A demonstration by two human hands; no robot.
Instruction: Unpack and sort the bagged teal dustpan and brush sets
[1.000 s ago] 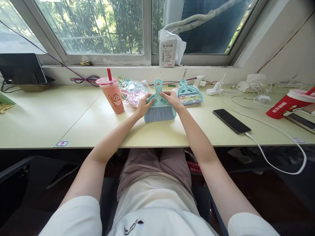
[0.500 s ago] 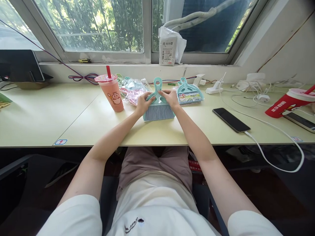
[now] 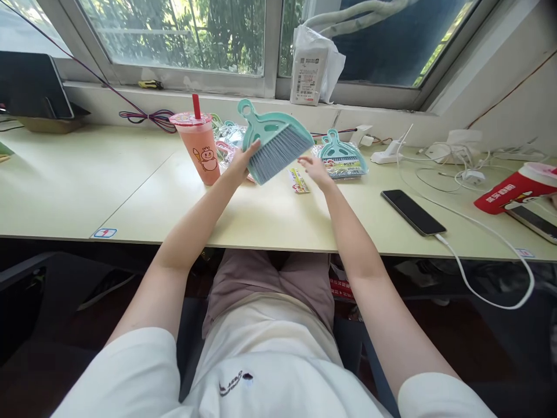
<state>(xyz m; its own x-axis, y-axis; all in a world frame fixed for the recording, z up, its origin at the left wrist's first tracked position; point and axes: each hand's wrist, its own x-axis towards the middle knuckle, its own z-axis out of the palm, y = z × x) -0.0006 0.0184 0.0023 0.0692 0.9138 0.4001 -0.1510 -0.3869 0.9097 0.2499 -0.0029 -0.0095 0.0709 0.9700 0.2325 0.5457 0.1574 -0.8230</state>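
Observation:
A mint-green brush and dustpan set (image 3: 278, 145) with grey bristles is raised off the table and tilted, its looped handle up at the left. My left hand (image 3: 243, 162) grips it by the lower left edge, thumb in front. Just right of the bristles, my right hand (image 3: 317, 170) holds nothing and its fingers are apart. Between my hands a small colourful label card (image 3: 299, 181) lies on the table. Another mint-green set in clear wrapping (image 3: 342, 161) lies beyond my right hand. Behind my left hand, more wrapped sets (image 3: 230, 133) are partly hidden.
A pink drink cup (image 3: 201, 152) with a red straw stands left of my left hand. To the right lie a phone (image 3: 413, 212) on a white cable, a power strip (image 3: 386, 152) and a red cup (image 3: 517, 188) leaning over. A box in plastic (image 3: 308, 72) sits on the sill.
My right hand has let go of the set and moved slightly right. The set has swung from upright to a tilt in my left hand. The label card now shows on the table.

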